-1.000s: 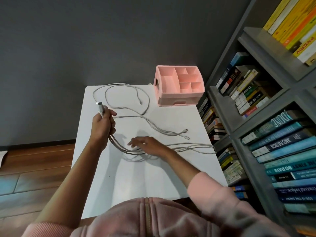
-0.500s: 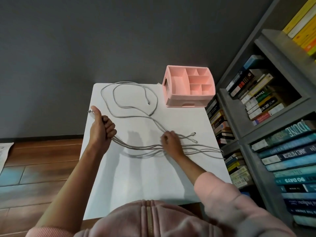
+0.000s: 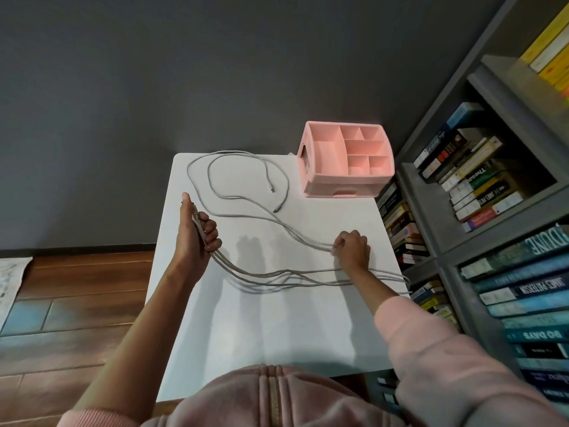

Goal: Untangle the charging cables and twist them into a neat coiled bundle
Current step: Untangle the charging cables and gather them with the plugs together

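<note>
A: Biggest first, what was on the right?
B: Grey bookshelf [image 3: 508, 118], packed with stacked books, right against the white table [image 3: 277, 328].

A: On the table?
B: Pink desk organizer [image 3: 338, 188] at the far right corner, its open compartments showing nothing inside. Grey charging cables [image 3: 264, 277] were spread over most of the top.

A: How did the cables lie?
B: Loose loops at the far left. Strands ran diagonally from there to the right side. A second batch sagged across the middle from the left edge to the right edge and hung slightly over it.

A: Left hand?
B: Left hand [image 3: 197, 238] was at the table's left edge, fist clenched round a bunch of strands, thumb up. The strands left the bottom of the fist and draped down to the tabletop.

A: Right hand?
B: Right hand [image 3: 352, 249] was near the right edge, fingers curled, pinching the diagonal strands at its fingertips. The sagging batch passed under its wrist.

A: Loose ends?
B: Two connector tips [image 3: 272, 190] lay inside the far loops, well apart from both hands.
</note>
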Available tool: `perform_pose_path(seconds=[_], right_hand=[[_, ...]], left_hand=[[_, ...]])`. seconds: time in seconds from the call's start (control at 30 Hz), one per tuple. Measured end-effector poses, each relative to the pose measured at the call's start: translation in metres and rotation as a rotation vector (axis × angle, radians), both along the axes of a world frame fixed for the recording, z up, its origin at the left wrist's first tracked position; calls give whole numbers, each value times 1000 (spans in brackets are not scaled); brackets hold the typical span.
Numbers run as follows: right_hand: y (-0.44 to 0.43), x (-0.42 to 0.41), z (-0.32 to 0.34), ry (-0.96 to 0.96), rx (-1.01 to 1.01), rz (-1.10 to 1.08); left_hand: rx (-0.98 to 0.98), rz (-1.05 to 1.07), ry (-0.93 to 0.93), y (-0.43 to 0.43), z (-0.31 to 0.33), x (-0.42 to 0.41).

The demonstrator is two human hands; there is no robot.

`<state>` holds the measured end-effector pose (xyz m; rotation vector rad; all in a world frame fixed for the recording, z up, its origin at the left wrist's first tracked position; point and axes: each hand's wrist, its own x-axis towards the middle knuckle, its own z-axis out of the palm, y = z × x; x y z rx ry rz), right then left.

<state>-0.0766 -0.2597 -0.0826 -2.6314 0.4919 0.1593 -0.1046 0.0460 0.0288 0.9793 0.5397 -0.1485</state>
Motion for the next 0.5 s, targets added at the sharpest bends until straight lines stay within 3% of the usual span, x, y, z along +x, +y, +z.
perform_pose_path(seconds=[0.3, 0.5], right_hand=[[3, 36, 47, -246, 601, -356], [15, 35, 76, -319, 1096, -313]], left_hand=[[-2, 2, -34, -3, -3, -2], [6, 9, -45, -6, -6, -8]])
